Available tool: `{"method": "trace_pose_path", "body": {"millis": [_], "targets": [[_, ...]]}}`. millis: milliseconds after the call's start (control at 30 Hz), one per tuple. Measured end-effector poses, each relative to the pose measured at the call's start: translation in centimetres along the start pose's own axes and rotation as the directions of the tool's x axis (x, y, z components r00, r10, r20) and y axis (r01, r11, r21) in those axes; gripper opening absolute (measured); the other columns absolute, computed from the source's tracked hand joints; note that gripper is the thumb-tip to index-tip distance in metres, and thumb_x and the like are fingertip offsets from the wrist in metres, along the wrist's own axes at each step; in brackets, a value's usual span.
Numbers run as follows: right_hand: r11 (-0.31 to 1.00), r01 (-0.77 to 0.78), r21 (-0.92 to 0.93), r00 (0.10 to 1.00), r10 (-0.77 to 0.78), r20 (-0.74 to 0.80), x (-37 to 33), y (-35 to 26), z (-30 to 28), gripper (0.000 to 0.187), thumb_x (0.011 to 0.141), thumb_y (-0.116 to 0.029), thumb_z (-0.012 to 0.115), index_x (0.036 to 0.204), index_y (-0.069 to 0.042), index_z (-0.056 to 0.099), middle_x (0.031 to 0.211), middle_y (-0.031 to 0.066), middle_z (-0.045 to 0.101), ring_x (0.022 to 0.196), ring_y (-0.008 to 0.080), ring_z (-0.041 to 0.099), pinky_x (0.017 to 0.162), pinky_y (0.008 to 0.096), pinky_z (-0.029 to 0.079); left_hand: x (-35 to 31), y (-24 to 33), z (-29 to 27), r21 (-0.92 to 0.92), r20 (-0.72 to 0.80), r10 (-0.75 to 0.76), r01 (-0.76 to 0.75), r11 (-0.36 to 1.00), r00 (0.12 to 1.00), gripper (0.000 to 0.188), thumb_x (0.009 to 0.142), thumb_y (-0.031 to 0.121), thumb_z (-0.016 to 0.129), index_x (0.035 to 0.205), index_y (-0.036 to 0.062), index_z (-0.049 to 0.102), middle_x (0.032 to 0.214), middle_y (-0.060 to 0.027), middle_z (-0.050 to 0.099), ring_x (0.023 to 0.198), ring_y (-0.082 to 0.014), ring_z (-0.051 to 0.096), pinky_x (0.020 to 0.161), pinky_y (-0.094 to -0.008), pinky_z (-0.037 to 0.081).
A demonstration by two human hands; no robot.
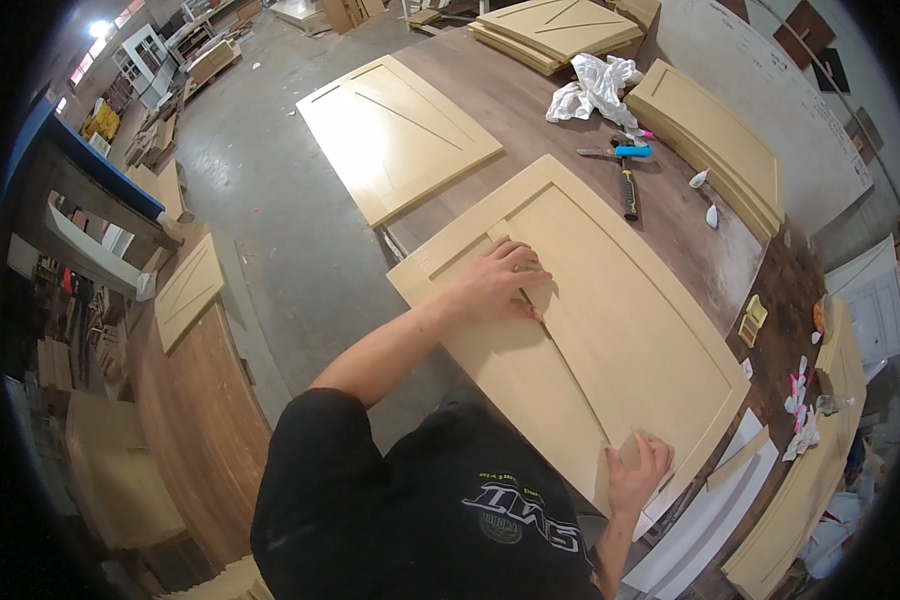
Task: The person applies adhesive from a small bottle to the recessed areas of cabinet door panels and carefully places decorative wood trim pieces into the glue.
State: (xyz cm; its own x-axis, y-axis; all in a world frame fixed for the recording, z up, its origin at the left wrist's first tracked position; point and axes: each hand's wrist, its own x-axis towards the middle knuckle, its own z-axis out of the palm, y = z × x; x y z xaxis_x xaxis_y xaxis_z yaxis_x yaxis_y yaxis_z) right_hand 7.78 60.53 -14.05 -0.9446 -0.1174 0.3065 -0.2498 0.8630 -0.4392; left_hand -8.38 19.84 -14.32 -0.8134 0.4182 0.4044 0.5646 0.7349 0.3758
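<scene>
A cream cabinet door panel point(610, 260) with a raised border frame lies in front of me, over the table's near edge. A dark diagonal line point(573, 375) crosses its recessed middle, running from the upper left to the lower right. My left hand point(498, 282) rests on the panel over the upper part of this line, its fingers bent and its thumb apart from them. Near the line's lower end, my right hand point(640, 475) touches the panel by the border, thumb and fingers spread apart. I see no tool in either hand.
Beyond the panel, a hammer point(628, 190), a blue-handled tool point(632, 152) and crumpled white cloth point(595, 88) lie on the brown table point(530, 135). Another cream door point(400, 135) overhangs its left edge. Stacked panels point(715, 140) stand at the right. White strips point(705, 520) lie near my right arm.
</scene>
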Motion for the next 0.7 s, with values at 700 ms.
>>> {"method": "trace_pose_path", "body": {"millis": [700], "targets": [[1.0, -0.031, 0.0, 0.998, 0.031, 0.052, 0.2, -0.6, -0.7, 0.055, 0.07, -0.031, 0.089, 0.116, -0.006, 0.072, 0.114, 0.0132, 0.059, 0.116, 0.0371, 0.05, 0.104, 0.0506, 0.039, 0.4, 1.0, -1.6, -0.023, 0.101, -0.058, 0.06, 0.998, 0.993, 0.054, 0.077, 0.04, 0.086, 0.124, 0.0171, 0.072, 0.133, -0.0098, 0.06, 0.131, -0.0332, 0.05, 0.111, -0.0461, 0.043]]}}
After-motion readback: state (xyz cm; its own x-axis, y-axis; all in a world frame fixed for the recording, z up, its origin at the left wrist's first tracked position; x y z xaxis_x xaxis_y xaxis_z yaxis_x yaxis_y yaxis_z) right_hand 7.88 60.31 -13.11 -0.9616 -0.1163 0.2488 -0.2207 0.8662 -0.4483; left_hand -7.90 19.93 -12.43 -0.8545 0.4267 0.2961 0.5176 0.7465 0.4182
